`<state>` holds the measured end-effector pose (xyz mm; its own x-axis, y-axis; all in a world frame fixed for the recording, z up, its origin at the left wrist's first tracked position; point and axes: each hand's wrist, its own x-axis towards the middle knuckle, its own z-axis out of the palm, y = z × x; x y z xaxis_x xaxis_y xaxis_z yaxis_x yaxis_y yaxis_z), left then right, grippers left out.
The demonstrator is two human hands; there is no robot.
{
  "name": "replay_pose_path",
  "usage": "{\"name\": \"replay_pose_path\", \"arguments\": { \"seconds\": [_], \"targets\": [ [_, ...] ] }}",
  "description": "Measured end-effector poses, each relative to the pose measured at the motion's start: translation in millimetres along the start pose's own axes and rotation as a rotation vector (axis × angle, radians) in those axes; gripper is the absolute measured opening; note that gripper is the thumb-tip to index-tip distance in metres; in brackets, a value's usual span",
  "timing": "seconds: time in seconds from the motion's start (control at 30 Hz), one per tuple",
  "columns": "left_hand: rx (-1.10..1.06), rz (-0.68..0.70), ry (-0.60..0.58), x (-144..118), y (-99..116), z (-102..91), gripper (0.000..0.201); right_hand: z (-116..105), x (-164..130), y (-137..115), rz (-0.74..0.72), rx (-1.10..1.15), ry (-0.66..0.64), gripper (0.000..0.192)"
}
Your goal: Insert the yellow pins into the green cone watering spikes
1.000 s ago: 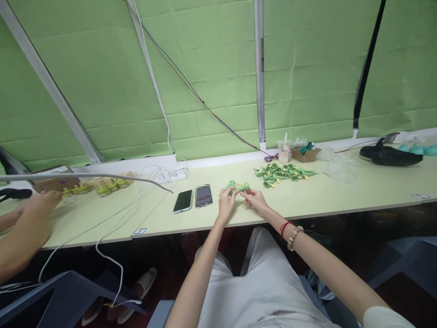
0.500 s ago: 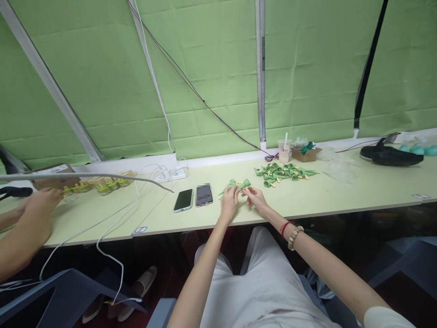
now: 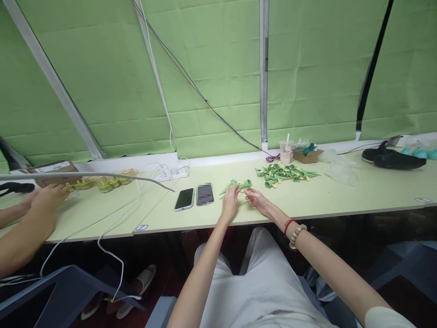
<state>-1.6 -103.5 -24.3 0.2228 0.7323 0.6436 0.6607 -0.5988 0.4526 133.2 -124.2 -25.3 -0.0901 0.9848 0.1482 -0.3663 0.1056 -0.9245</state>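
My left hand [image 3: 230, 202] is closed around a green cone-shaped plastic piece [image 3: 245, 184], its wide open end pointing to the right. Just right of it, my right hand [image 3: 257, 201] has its fingers drawn together; whatever is between them is too small to make out. A bit of yellow shows at the held piece, between the two hands. Behind my left hand lies another slim green piece [image 3: 228, 186]. Farther back to the right is a pile of green cone pieces with yellow parts [image 3: 287, 173].
Two phones [image 3: 184, 199] [image 3: 205, 195] lie left of my hands. A drink cup [image 3: 286, 152] and a small cardboard box [image 3: 307, 156] stand behind the pile. At far left, a co-worker's hands [image 3: 48, 198] are near yellow-green pieces [image 3: 111, 183]. White cables [image 3: 119, 209] cross the table.
My right hand has drawn slightly right, away from the green piece. My left hand keeps hold of it, and its open end is turned more into view.
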Motion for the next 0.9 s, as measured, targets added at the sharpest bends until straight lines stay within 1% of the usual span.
{"name": "replay_pose_path", "arguments": {
  "seconds": [0.07,0.17,0.2,0.27,0.33,0.4,0.47,0.53,0.6,0.67,0.8,0.9],
  "targets": [
    [0.014,-0.012,0.019,-0.2,0.8,-0.5,0.027,0.6,2.0,5.3,-0.052,-0.032,0.104,0.031],
    [0.06,-0.023,0.022,-0.7,1.8,-0.6,0.026,1.3,4.7,14.0,-0.159,-0.08,0.307,0.036],
    [0.076,-0.027,0.016,-0.8,2.0,-0.5,0.026,1.6,5.2,15.9,-0.185,-0.086,0.356,0.037],
    [0.09,-0.053,0.005,-0.6,1.6,-0.5,0.027,2.5,5.6,17.2,-0.213,-0.091,0.401,0.036],
    [0.068,-0.104,0.008,0.5,0.3,-1.0,0.028,3.8,5.8,15.7,-0.194,-0.091,0.389,0.034],
    [0.024,-0.144,0.022,2.1,-1.6,-1.9,0.027,5.0,6.0,12.9,-0.137,-0.085,0.339,0.034],
    [-0.017,-0.154,0.03,3.5,-3.0,-2.7,0.027,5.7,6.1,10.2,-0.065,-0.08,0.268,0.034],
    [-0.042,-0.151,0.023,4.3,-3.5,-3.1,0.026,5.8,5.8,8.4,-0.031,-0.08,0.211,0.034],
    [-0.055,-0.159,0.017,4.4,-3.1,-3.1,0.027,5.3,5.3,7.6,-0.03,-0.078,0.191,0.035],
    [-0.061,-0.156,0.015,4.1,-2.4,-3.2,0.026,4.4,4.8,7.4,-0.042,-0.079,0.205,0.036],
    [-0.071,-0.128,0.024,3.5,-2.1,-3.2,0.025,2.7,5.0,7.8,-0.045,-0.094,0.205,0.039],
    [-0.079,-0.1,0.034,3.4,-2.6,-2.8,0.025,2.2,5.6,9.4,-0.075,-0.135,0.191,0.037]
  ]
}}
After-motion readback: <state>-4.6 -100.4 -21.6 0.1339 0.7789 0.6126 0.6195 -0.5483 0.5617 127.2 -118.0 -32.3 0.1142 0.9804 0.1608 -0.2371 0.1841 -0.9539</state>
